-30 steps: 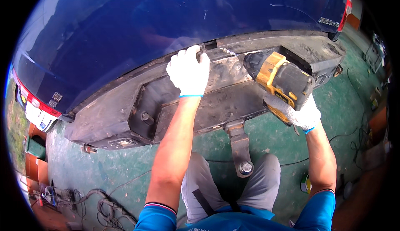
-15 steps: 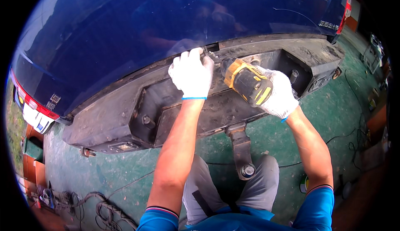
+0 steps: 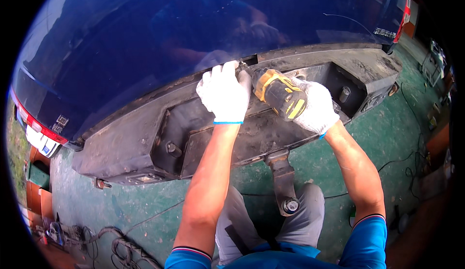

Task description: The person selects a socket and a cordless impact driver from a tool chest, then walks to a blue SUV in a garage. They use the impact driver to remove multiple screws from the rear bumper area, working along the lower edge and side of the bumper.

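- I see the right hand (image 3: 317, 108) wrapped closed round the drill (image 3: 282, 95), near the bumper's top edge (image 3: 116, 118).
- The left hand (image 3: 225, 95) curls its fingers there (I can't tell what they grip).
- The drill looks heavy, stiff; I'd hold its handle.

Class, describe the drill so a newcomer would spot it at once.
Find the dark blue vehicle, then the blackish bumper below. Over it, the right hand grips the drill, whose yellow bands set it apart from the white gloves and bumper.

Drill (image 3: 282, 96) with hidden handle, vehicle (image 3: 193, 17) cropped
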`<action>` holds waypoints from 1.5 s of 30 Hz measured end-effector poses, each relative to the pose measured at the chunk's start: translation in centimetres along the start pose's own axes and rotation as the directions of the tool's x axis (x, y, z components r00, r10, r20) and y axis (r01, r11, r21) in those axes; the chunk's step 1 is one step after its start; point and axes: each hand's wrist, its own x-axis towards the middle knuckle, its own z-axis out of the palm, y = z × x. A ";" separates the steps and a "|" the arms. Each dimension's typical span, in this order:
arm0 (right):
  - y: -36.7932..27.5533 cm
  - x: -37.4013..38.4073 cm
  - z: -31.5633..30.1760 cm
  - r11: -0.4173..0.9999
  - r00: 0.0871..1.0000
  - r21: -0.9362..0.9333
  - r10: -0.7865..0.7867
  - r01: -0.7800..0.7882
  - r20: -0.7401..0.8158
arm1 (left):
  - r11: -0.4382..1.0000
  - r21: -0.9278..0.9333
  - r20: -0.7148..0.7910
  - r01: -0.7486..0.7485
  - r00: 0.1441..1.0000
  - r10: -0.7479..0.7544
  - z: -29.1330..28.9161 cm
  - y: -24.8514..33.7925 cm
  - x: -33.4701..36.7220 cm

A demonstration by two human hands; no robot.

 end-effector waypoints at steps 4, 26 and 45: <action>0.3 0.0 0.2 0.999 0.999 0.020 0.035 -0.035 0.030 | 1.000 -0.001 -0.008 -0.010 1.000 0.010 0.0 0.0 -0.1; 1.3 0.5 2.5 0.996 0.999 0.080 0.051 -0.050 -0.015 | 1.000 -0.023 0.046 0.004 0.999 -0.003 -0.3 -0.1 0.2; -2.7 0.4 1.0 0.984 0.999 -0.173 0.022 -0.030 -0.046 | 0.996 -0.065 -0.040 -0.061 0.997 0.059 0.6 -0.8 0.0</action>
